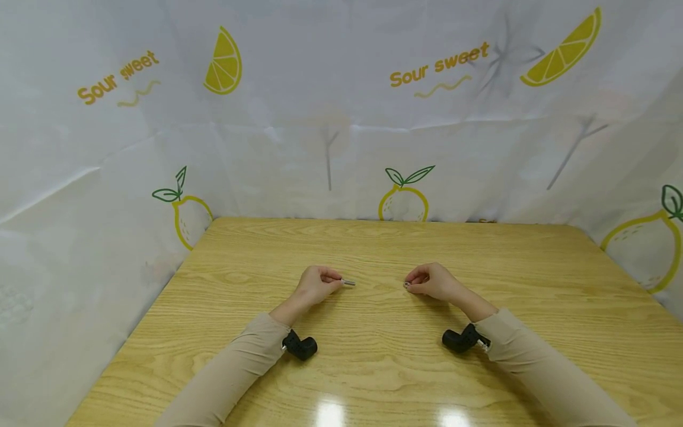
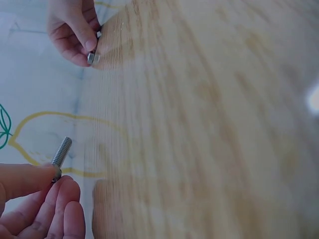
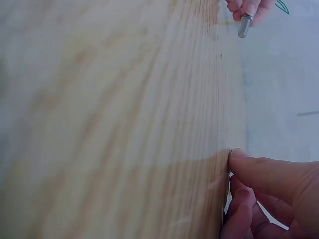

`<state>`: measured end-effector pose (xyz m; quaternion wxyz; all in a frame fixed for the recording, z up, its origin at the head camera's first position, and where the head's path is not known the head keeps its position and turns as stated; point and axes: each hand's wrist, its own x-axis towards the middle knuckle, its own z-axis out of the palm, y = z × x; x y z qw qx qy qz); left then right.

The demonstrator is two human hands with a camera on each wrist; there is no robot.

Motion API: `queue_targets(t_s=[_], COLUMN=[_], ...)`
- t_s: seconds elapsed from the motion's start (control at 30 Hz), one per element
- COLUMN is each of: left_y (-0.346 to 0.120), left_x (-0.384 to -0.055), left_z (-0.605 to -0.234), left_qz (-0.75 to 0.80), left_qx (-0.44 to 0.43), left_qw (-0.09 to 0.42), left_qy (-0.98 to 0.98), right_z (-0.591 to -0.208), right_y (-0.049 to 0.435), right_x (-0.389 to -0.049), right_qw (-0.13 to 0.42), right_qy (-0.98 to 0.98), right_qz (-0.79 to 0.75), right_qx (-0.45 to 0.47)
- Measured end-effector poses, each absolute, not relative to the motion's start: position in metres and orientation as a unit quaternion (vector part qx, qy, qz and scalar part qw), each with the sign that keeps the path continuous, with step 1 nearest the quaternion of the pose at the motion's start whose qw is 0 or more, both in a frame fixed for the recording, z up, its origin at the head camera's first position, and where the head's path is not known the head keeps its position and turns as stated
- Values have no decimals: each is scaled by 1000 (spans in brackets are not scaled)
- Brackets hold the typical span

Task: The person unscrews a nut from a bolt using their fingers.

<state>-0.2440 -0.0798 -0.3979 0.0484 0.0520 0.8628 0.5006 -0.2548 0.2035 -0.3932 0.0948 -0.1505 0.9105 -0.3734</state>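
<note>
A silver threaded bolt (image 1: 349,283) is pinched near its head between the thumb and fingers of my left hand (image 1: 316,285). In the left wrist view the bolt's threaded shank (image 2: 63,150) points up and away from the fingertips. Across from it, my right hand (image 1: 439,282) pinches a small metal nut (image 1: 407,284) between thumb and index finger. The left wrist view shows one edge of the nut (image 2: 90,58); in the right wrist view the fingers hide most of it. Bolt and nut are apart, with a gap of bare tabletop between the hands.
Both hands are above a wood-grain table (image 1: 373,367). Behind it hangs a white cloth (image 1: 299,148) printed with lemons. A black wrist device sits at each sleeve cuff, and two light reflections show at the table's front.
</note>
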Motion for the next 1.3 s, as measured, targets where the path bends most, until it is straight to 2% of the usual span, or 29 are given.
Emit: queue_targets(t_s=[0.3,0.63,1.3], left_y=[-80,-82,-83], left_x=[-243,-241,-239], left_z=[-398,-397,-395], left_qz=[483,432,420], left_qx=[52,78,82], left_qw=[63,44,53], left_qy=[872,897,902], right_z=[-392,-393,-394], right_y=[202,203,204], right_x=[-253,-254,-254], right_qw=[98,98,101], right_qy=[909,908,906], right_qz=[-379,-379,-383], right_qx=[-146,-149,-147])
